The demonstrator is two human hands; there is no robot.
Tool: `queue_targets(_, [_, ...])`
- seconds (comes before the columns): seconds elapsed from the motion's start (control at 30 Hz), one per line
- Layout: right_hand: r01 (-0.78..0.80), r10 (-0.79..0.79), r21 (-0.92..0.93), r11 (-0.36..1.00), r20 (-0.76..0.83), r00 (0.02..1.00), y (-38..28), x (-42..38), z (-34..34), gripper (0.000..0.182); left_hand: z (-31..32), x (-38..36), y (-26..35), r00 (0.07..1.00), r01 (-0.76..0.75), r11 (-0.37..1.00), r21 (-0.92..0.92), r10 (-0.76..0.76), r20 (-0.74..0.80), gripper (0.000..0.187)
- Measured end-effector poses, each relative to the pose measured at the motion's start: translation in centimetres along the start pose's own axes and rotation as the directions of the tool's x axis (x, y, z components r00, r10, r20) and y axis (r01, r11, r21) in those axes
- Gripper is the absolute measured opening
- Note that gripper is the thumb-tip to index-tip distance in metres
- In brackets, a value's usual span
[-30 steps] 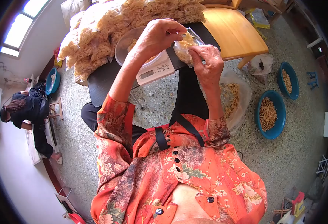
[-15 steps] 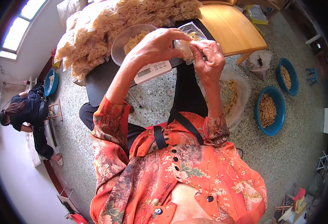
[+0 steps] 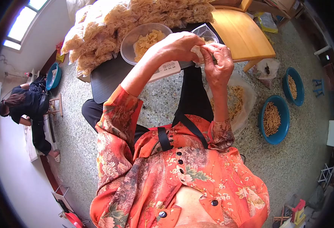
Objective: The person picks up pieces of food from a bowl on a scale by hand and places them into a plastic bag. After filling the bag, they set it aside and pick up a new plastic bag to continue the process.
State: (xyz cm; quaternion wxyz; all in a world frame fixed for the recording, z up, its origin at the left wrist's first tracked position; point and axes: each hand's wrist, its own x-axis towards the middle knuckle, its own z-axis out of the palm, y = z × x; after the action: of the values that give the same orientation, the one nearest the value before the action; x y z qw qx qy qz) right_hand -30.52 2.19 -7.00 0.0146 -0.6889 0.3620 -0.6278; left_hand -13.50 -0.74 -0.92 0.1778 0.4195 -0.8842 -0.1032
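Observation:
A small clear plastic bag point(image 3: 207, 33) with pale yellow pieces inside is held between my hands over the table's edge. My left hand point(image 3: 180, 43) has its fingers curled over one side of the bag. On the other side, my right hand point(image 3: 219, 60) pinches the bag's gathered plastic between thumb and fingers. Under my left forearm, a white digital scale point(image 3: 170, 68) is partly covered. Left of that wrist stands a translucent bowl point(image 3: 125, 45) holding flat yellow pieces point(image 3: 148, 42).
Filled clear bags point(image 3: 110, 30) are heaped on the dark table point(image 3: 108, 78). A wooden chair point(image 3: 243, 34) stands at right. On the floor are a large open plastic bag point(image 3: 246, 108), blue basins point(image 3: 286, 127) of stick-shaped pieces and a stool point(image 3: 319, 88). Another person point(image 3: 32, 100) sits at left.
The view has shifted slightly, so the table things appear further right and more of the bowl shows. My hands still grip the bag, with the fingers a little closer together.

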Motion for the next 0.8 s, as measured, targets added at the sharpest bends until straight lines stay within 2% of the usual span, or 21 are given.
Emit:
queue_targets(0.07, [0.001,-0.001,-0.011,1.0,-0.004,1.0,0.1,0.1,-0.1,0.012,-2.8,0.0,0.5,0.971,0.171,0.942,-0.29,-0.11,0.215,0.048])
queue_targets(0.1, [-0.022,0.022,-0.015,1.0,-0.012,1.0,0.3,0.0,-0.2,0.012,-3.8,-0.7,0.6,0.987,0.134,0.926,-0.352,-0.095,0.127,0.039])
queue_targets(0.17, [-0.049,0.049,-0.019,0.999,-0.024,0.999,0.5,-0.2,-0.3,0.012,-5.2,-2.0,-0.6,0.985,0.126,0.851,-0.511,-0.167,-0.036,0.031])
queue_targets(0.23, [-0.101,0.1,-0.02,0.995,-0.026,0.995,0.8,-0.2,-0.3,0.013,-6.6,-3.1,-2.7,0.965,0.06,0.821,-0.568,-0.192,-0.176,0.025])
queue_targets(0.3, [-0.128,0.128,0.0,0.992,-0.02,0.992,0.7,-0.2,-0.4,0.013,-7.1,-4.5,-5.1,0.959,0.098,0.855,-0.509,-0.217,-0.18,0.019])
queue_targets(0.37, [-0.114,0.113,-0.016,0.993,-0.011,0.993,0.9,-0.3,-0.3,0.012,-7.0,-5.7,-6.2,0.962,0.229,0.967,-0.112,-0.243,-0.127,0.015])
queue_targets(0.43, [-0.105,0.105,-0.015,0.994,-0.01,0.994,0.7,-0.1,-0.3,0.012,-5.8,-6.6,-6.5,0.962,0.244,0.966,-0.087,-0.253,-0.104,0.021])
queue_targets(0.57, [-0.088,0.087,-0.029,0.996,-0.004,0.996,0.7,-0.1,-0.3,0.013,-3.8,-7.3,-6.9,0.982,0.174,0.984,-0.028,-0.176,-0.074,0.031])
queue_targets(0.63, [-0.093,0.093,-0.018,0.995,-0.002,0.996,0.7,-0.1,-0.2,0.012,-2.9,-7.4,-7.2,0.992,0.114,0.99,0.086,-0.109,-0.066,0.036])
queue_targets(0.7, [-0.103,0.103,-0.006,0.995,0.0,0.995,0.7,-0.2,-0.2,0.012,-2.5,-7.3,-7.1,0.992,0.113,0.986,0.124,-0.104,-0.077,0.035])
queue_targets(0.77, [-0.108,0.108,-0.009,0.994,0.006,0.994,0.9,-0.3,-0.1,0.012,-2.7,-7.0,-6.7,0.987,0.152,0.968,0.2,-0.159,0.019,0.025])
queue_targets(0.8, [-0.109,0.109,-0.01,0.994,0.007,0.994,0.9,-0.3,-0.1,0.012,-2.4,-7.0,-7.1,0.987,0.152,0.968,0.198,-0.159,0.02,0.025])
